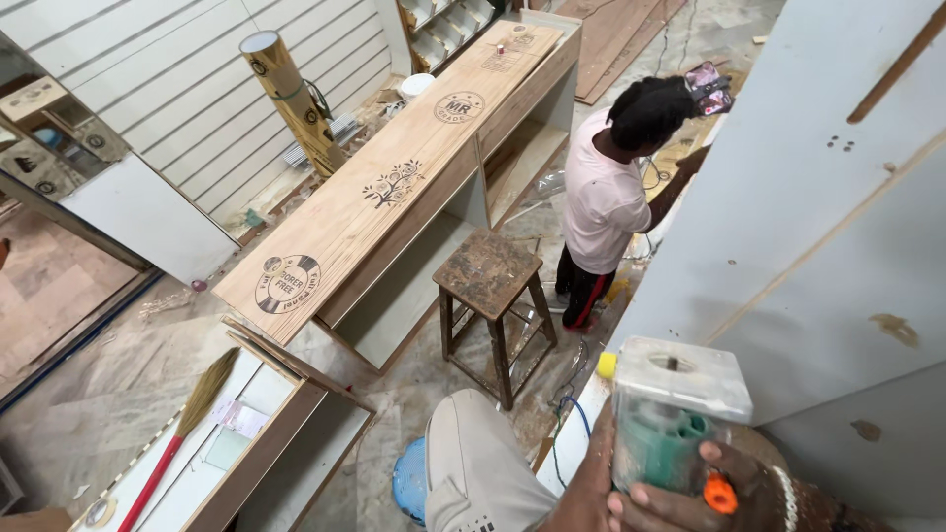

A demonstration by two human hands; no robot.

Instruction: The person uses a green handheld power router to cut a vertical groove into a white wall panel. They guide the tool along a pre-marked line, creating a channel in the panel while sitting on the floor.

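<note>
Against the grey panel (838,256), upright green power tool (662,433) in right hand (690,493).

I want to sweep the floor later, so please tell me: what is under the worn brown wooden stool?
Under the worn brown wooden stool only the pale marble floor with dust and a few thin cables shows between its legs. The floor directly behind the legs is covered.

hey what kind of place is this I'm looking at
Probably a shop interior being fitted out with carpentry. A long plywood counter stands unfinished, a worn wooden stool sits on the dusty floor, and the right hand grips a power tool.
</note>
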